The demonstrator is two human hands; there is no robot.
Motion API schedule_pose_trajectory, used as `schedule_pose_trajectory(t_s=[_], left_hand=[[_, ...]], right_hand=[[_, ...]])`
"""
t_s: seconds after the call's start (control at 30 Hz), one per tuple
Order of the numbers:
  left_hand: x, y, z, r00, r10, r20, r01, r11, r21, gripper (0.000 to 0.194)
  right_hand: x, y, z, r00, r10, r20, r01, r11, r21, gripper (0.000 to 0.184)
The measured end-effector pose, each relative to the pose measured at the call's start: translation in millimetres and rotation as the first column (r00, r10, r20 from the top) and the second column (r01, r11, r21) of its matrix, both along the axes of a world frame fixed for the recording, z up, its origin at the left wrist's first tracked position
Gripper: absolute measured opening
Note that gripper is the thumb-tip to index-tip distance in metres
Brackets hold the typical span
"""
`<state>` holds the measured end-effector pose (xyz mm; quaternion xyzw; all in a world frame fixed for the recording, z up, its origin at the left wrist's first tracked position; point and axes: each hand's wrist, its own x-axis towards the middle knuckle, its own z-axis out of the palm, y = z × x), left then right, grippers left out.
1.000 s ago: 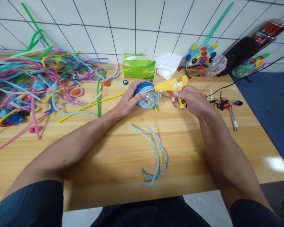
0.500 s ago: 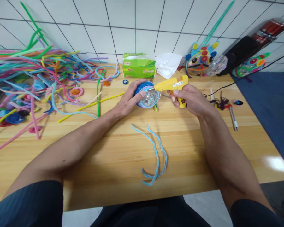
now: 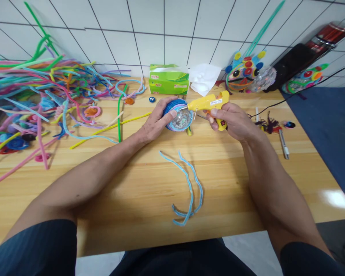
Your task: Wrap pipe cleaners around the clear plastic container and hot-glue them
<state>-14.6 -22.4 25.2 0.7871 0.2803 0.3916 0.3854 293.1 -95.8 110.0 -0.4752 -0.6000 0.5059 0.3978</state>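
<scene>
My left hand (image 3: 158,120) grips a round clear container (image 3: 180,119) from its left side, the thumb lying over its edge. Blue and lilac pipe cleaners wrap the container's upper rim. My right hand (image 3: 232,119) is closed around the handle of a yellow glue gun (image 3: 204,102), whose nozzle points left and meets the container near the left thumb. Two light blue pipe cleaners (image 3: 192,191) lie curved on the table in front of me. Behind the container sits a small blue button (image 3: 152,99).
A heap of coloured pipe cleaners (image 3: 46,92) covers the table's left side. A green tissue pack (image 3: 169,81) stands by the tiled wall. Decorated clear containers (image 3: 245,73) and a red-and-black bottle (image 3: 310,57) are at back right. A utility knife (image 3: 283,145) lies right, near a black cord (image 3: 276,104).
</scene>
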Motion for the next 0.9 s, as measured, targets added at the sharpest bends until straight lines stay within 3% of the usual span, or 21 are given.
schedule_pose_trajectory(t_s=[0.9], left_hand=[[2.2, -0.3, 0.2, 1.0, 0.02, 0.014, -0.02, 1.0, -0.017, 0.081]], right_hand=[[-3.4, -1.2, 2.3, 1.0, -0.025, -0.013, 0.024, 0.999, -0.025, 0.066]])
